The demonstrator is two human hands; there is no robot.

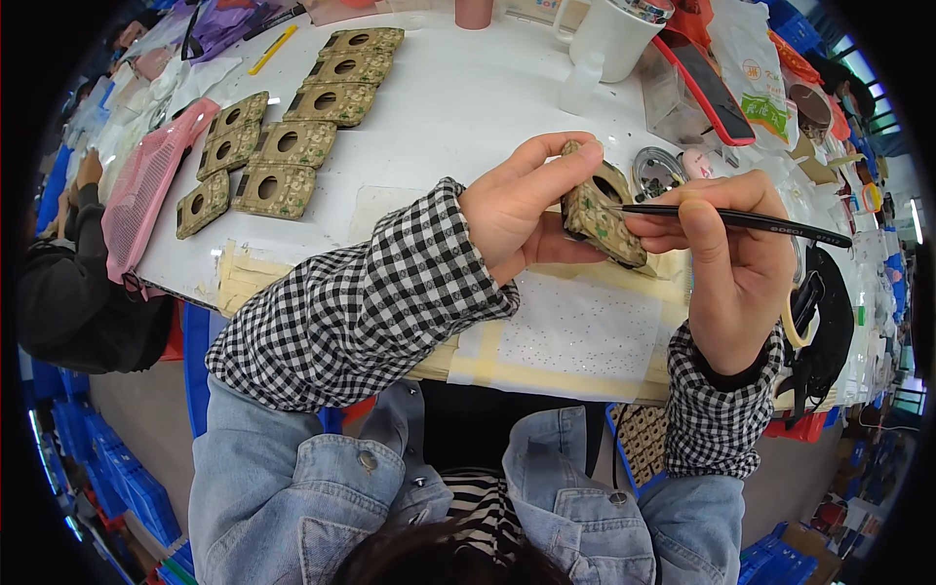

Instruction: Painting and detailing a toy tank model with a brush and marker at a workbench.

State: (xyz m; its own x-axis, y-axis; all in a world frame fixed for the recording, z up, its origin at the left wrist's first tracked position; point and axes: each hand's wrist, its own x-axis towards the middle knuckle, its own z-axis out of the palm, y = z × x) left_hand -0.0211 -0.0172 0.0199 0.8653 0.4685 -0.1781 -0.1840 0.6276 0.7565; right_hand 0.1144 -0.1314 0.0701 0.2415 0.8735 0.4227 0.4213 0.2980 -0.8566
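Note:
My left hand (531,200) grips a camouflage-patterned housing (595,210) with a round hole, tilted above the table. A slim black tool with a fine tip (751,218), like a tweezer or fine pen, is pinched in my right hand (731,253). Its tip meets the housing near the edge of the hole, and my right fingertips rest close to the housing's side. Under both hands lies a white sheet (565,336) scattered with tiny dark specks. Several more camouflage housings (275,187) lie in rows at the left of the table.
A pink mesh pouch (156,195) lies at the left edge, near another person's dark sleeve (93,302). At the back right are a white mug (614,39), a red-edged phone (707,93) and a coiled cable (656,171). A blue tray of small parts (641,444) sits below the table edge.

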